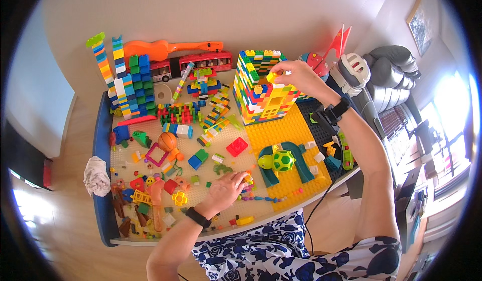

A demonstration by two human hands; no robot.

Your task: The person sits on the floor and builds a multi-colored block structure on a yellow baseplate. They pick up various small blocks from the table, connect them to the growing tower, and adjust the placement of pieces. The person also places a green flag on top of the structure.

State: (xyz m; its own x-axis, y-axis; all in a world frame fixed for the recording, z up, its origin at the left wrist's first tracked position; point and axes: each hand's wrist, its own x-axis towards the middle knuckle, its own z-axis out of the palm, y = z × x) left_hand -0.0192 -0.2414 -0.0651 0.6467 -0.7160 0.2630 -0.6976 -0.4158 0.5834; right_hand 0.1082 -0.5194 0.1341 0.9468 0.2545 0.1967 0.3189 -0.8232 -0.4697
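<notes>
My right hand (300, 77) pinches a yellow toy brick (272, 77) at the upper edge of a tall, hollow building of colored bricks (266, 100). A yellow window-like grid shows in the building's front. I cannot tell whether the held brick touches the wall. Low over the near part of the play table, my left hand (225, 190) has its fingers closed around a small orange-and-yellow brick (248, 178). Beyond the left hand lies a dark green curved piece (222, 169). A green turtle toy (281, 161) rests among teal curved pieces (304, 168) on the yellow baseplate (266, 135).
Brick towers (123, 88) stand at the back left, near an orange toy guitar (163, 49) and a red toy bus (206, 62). Loose bricks and an orange ball (167, 141) cover the left side. A white cloth (96, 175) hangs over the table's blue edge (104, 216).
</notes>
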